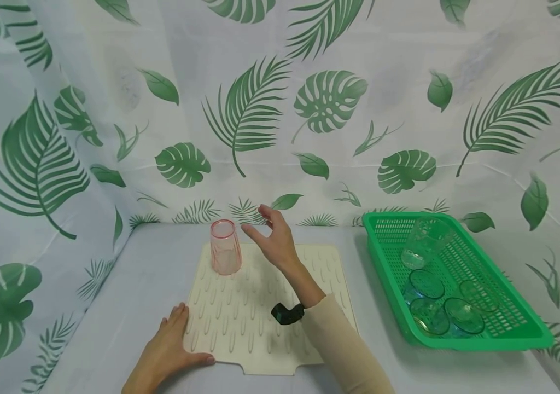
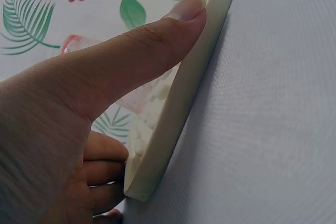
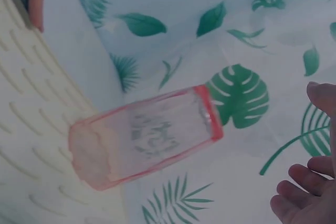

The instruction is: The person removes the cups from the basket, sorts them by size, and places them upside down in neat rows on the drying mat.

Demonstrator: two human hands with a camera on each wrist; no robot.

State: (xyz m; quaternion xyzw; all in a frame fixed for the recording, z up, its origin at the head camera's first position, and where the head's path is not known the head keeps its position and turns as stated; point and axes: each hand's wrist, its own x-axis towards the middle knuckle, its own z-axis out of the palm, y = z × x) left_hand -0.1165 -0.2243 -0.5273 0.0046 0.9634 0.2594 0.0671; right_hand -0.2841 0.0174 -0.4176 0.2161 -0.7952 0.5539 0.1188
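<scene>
A pink-tinted drinking glass (image 1: 226, 249) stands on the far left part of a cream ribbed mat (image 1: 260, 306), its narrower, red-ringed end up. My right hand (image 1: 276, 241) hovers just to the right of the glass, apart from it, fingers spread and holding nothing. In the right wrist view the glass (image 3: 147, 137) shows whole, with the fingers (image 3: 310, 182) at the right edge. At the mat's near left corner rests my left hand (image 1: 164, 347). Its thumb (image 2: 152, 38) lies straight along the front edge, and the other fingers touch the left side.
On the right stands a green plastic basket (image 1: 388, 295) with perforated walls. A clear glass (image 1: 425, 243) leans in its far part, and several blue-green tinted glasses (image 1: 463, 316) lie nearer. A white leaf-patterned curtain (image 1: 339, 180) hangs behind the white table (image 1: 127, 284).
</scene>
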